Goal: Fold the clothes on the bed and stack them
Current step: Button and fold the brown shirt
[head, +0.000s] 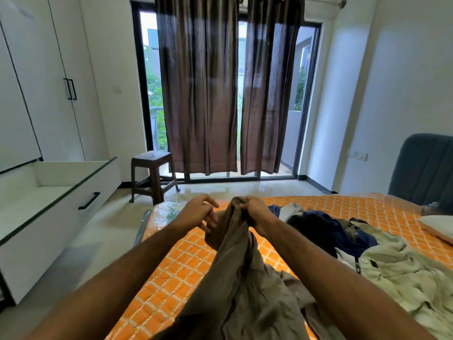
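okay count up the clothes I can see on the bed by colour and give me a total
Brown: 1, the brown garment, pinched at its top by the right hand, the left hand beside it.
Pale green: 1, the pale green shirt.
Navy: 1, the navy garment; the heap may hide more.
White: 1, the white piece.
Total: 4 told apart.

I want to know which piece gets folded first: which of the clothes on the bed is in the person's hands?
The brown-grey garment: the right hand grips its top edge. The pale green shirt and dark blue clothes lie untouched.

Bare forearms, bare hands [255, 212], no sleeves
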